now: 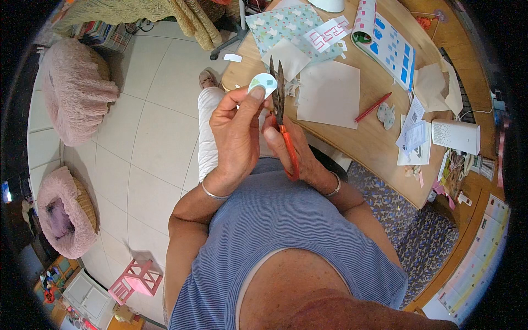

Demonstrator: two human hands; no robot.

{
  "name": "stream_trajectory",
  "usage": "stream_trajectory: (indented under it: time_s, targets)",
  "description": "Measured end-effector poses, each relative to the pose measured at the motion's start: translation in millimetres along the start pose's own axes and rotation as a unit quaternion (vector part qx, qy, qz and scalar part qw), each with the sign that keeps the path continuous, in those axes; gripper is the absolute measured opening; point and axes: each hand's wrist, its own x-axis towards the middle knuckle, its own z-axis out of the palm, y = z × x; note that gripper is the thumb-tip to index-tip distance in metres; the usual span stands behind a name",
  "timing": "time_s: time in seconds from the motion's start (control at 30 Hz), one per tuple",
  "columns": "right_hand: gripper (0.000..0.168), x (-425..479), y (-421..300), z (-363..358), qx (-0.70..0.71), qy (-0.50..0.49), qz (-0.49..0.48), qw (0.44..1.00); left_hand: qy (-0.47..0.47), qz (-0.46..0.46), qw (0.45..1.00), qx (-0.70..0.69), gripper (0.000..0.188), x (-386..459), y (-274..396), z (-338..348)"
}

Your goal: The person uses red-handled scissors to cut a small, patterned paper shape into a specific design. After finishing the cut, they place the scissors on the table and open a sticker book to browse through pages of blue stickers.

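Observation:
Between thumb and fingers, my left hand (239, 123) pinches a small rounded piece of patterned paper (264, 83). My right hand (295, 144) grips scissors (290, 150) by their orange-red handles. The dark blades point away from me, slightly parted, right beside the paper's edge. Past the blades lie paper scraps (292, 88) and a plain sheet of paper (328, 95) on the wooden table (342, 140). A red pencil (373, 107) rests to the right of that sheet. Next to it is a cut-out patterned paper shape (386, 115).
At the table's far side are patterned paper (284, 27), a strip with pink shapes (327, 34) and an open booklet (387, 45). A white box-shaped device (456, 136) stands at the right. Pink fluffy pet beds (78, 90) and a small pink chair (138, 280) are on the tiled floor.

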Motion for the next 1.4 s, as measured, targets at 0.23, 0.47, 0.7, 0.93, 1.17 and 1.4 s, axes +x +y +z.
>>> stream_trajectory:
  time_s: [0.23,0.47,0.7,0.93,1.17,1.4]
  targets:
    - [0.06,0.3,-2.5,0.4,-0.017,0.013,-0.028,0.999,-0.002,0.003,1.0,0.003,0.01,-0.6,-1.0,-0.2]
    - [0.06,0.3,-3.0,-0.4,-0.01,0.004,-0.004,1.0,-0.013,0.006,1.0,-0.007,0.011,-0.5,-2.3,-1.0]
    - [0.058,-0.1,-5.2,-0.6,-0.005,0.009,-0.019,1.0,-0.004,0.006,1.0,-0.005,0.011,-0.6,-3.5,-0.9]
    - [0.05,-1.5,-0.8,0.6,0.006,0.012,-0.005,1.0,0.002,0.0,1.0,-0.001,0.01,-0.2,-2.9,-3.3]
    - [0.041,-2.3,1.1,-0.8,-0.001,-0.004,0.025,1.0,0.003,-0.003,1.0,0.009,0.01,-0.6,2.9,-4.3]
    - [0.03,-3.2,0.3,-0.4,-0.001,-0.006,0.026,1.0,-0.001,-0.02,1.0,0.017,0.009,0.4,8.5,-9.5]
